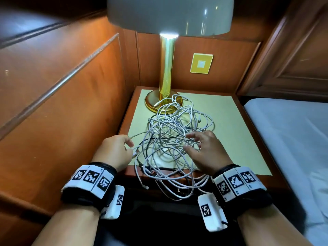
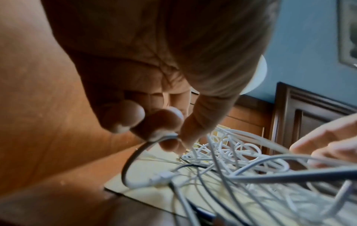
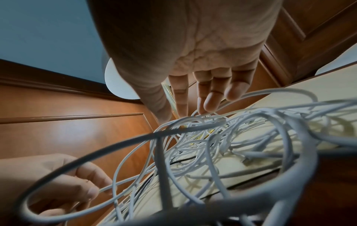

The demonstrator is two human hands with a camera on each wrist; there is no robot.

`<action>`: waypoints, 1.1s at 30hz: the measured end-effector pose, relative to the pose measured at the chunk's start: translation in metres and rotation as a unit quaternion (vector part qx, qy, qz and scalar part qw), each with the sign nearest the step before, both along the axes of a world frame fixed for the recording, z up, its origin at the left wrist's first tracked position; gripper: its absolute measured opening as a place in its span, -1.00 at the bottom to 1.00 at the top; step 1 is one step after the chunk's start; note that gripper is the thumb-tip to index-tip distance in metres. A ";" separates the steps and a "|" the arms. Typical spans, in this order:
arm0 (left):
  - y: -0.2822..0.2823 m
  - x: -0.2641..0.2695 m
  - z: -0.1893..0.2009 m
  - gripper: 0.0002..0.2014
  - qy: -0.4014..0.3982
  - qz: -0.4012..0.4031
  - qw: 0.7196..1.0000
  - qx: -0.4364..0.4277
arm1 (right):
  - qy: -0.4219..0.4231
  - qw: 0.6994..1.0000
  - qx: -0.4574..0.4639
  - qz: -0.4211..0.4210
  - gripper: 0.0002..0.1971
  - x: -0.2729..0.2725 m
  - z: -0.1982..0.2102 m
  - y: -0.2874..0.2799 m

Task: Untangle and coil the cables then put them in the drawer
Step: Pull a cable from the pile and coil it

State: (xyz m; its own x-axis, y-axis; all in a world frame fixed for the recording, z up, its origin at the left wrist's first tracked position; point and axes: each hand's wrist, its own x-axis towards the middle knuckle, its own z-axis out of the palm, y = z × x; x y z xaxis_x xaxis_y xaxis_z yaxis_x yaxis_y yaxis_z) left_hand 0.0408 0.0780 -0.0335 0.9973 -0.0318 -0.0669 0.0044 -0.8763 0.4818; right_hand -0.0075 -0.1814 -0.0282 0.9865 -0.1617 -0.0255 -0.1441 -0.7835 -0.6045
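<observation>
Cables (image 1: 174,139), mostly white with at least one dark strand among them, lie in a loose tangled heap in the middle of the head view, spread over the pale top of the wooden bench (image 1: 248,121); several loops hang over the bench's near edge toward the bottom of the frame, and the far end of the heap lies across the round base of the gold lamp (image 1: 166,71) at upper centre. The left hand (image 1: 113,151), left of the heap, has its fingers curled, and the left wrist view shows the thumb and fingertips (image 2: 160,123) pinching one grey-white strand, which bends down in an arc to a white plug lying on the bench top. The right hand (image 1: 204,150) sits at the right side of the heap with its fingers spread and only slightly bent, their tips among the upper loops; the right wrist view shows them reaching down into the strands, gripping nothing. A yellow wall plate (image 1: 201,63) sits on the wood panel to the right of the lamp stem, and a bed with a white sheet (image 1: 292,139) fills the right edge.
</observation>
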 end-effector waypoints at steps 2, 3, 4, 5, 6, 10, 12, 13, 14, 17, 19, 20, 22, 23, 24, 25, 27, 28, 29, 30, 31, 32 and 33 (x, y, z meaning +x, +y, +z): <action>-0.003 -0.001 0.000 -0.91 0.049 -0.018 0.999 0.002 | 0.016 1.000 -0.003 0.013 -0.62 0.000 -0.003 0.000; -0.005 -0.002 0.000 -0.89 0.054 -0.022 0.998 -0.005 | 0.015 1.000 0.000 0.014 -0.62 0.000 -0.004 0.000; -0.007 -0.002 0.001 -0.87 0.050 -0.017 0.998 -0.025 | 0.012 1.000 0.001 0.012 -0.63 0.000 -0.005 0.000; -0.008 -0.001 0.001 -0.87 0.037 -0.004 0.998 -0.055 | 0.008 1.000 0.002 0.010 -0.63 0.001 -0.005 0.000; -0.009 0.000 0.000 -0.86 0.017 0.012 0.996 -0.085 | 0.009 1.000 0.002 0.008 -0.63 0.001 -0.005 -0.001; -0.009 0.005 -0.007 -0.86 -0.071 0.052 0.986 -0.144 | 0.005 1.000 0.013 -0.002 -0.62 0.002 -0.005 -0.002; -0.012 0.005 -0.009 -0.84 -0.133 0.049 0.980 -0.143 | -0.006 1.000 0.007 -0.015 -0.60 0.003 -0.005 -0.006; -0.014 0.004 -0.007 -0.84 -0.164 0.035 0.976 -0.138 | -0.008 1.000 0.000 -0.025 -0.59 0.003 -0.004 -0.008; -0.017 0.003 -0.006 -0.85 -0.188 0.009 0.973 -0.136 | -0.008 0.999 -0.003 -0.035 -0.60 0.003 -0.003 -0.011; -0.028 -0.004 0.004 -0.98 -0.203 -0.100 0.965 -0.135 | -0.014 0.999 -0.006 -0.046 -0.76 0.001 0.001 -0.017; -0.035 -0.010 0.008 -0.91 -0.157 -0.172 0.962 -0.145 | -0.044 0.998 0.000 -0.051 -0.85 0.002 0.001 -0.021; -0.039 -0.014 0.010 -0.86 -0.126 -0.200 0.960 -0.147 | -0.064 0.996 0.010 -0.056 -0.86 0.002 0.002 -0.022; -0.044 -0.021 0.011 -0.73 -0.058 -0.244 0.958 -0.141 | -0.119 0.990 0.028 -0.076 -0.86 0.003 0.003 -0.026; -0.045 -0.023 0.008 -0.64 -0.023 -0.260 0.957 -0.127 | -0.146 0.985 0.036 -0.090 -0.87 0.002 0.004 -0.029; -0.045 -0.024 0.005 -0.55 0.008 -0.276 0.956 -0.103 | -0.168 0.979 0.044 -0.106 -0.88 0.003 0.005 -0.032; -0.045 -0.023 -0.001 -0.50 0.027 -0.289 0.954 -0.070 | -0.186 0.974 0.051 -0.123 -0.89 0.003 0.006 -0.036; -0.045 -0.020 -0.011 -0.58 0.024 -0.299 0.954 -0.015 | -0.211 0.961 0.074 -0.164 -0.91 0.005 0.006 -0.047; -0.043 -0.018 -0.014 -0.64 0.007 -0.291 0.957 -0.004 | -0.218 0.953 0.097 -0.185 -0.92 0.006 0.006 -0.052; -0.043 -0.017 -0.016 -0.67 -0.013 -0.278 0.960 -0.003 | -0.222 0.945 0.124 -0.205 -0.93 0.007 0.006 -0.058; -0.043 -0.015 -0.017 -0.66 -0.031 -0.258 0.965 -0.009 | -0.222 0.937 0.151 -0.222 -0.92 0.006 0.007 -0.064; -0.043 -0.014 -0.017 -0.62 -0.044 -0.235 0.971 -0.018 | -0.221 0.931 0.177 -0.231 -0.91 0.005 0.008 -0.069; -0.044 -0.013 -0.015 -0.60 -0.057 -0.216 0.974 -0.030 | -0.220 0.927 0.197 -0.232 -0.89 0.004 0.008 -0.075; -0.044 -0.012 -0.014 -0.60 -0.068 -0.204 0.976 -0.039 | -0.219 0.926 0.210 -0.225 -0.89 0.002 0.010 -0.079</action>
